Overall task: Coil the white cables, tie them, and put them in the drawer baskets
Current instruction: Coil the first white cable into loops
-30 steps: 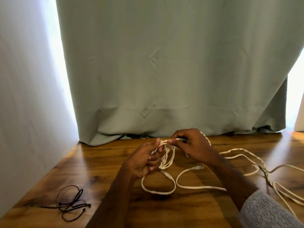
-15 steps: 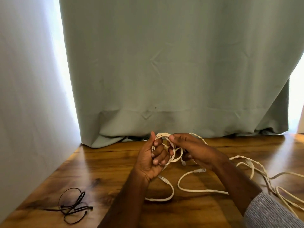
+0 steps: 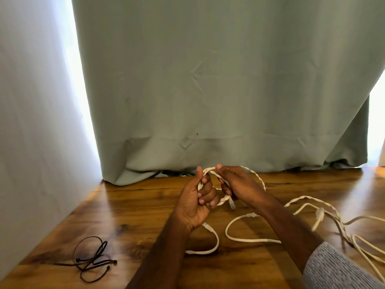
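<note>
— Where is the white cable (image 3: 210,185) sitting?
— I'm seeing it looping in a small raised coil mid-scene, its twisted tail trailing right.
— And the other cables (image 3: 248,239)?
— They're lying loose, near and right.

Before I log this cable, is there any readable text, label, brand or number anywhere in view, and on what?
None: no text can be read in this view.
white cable: no print visible; connector too small to show markings.
black cord, curtain, table: plain, no label or sign.
</note>
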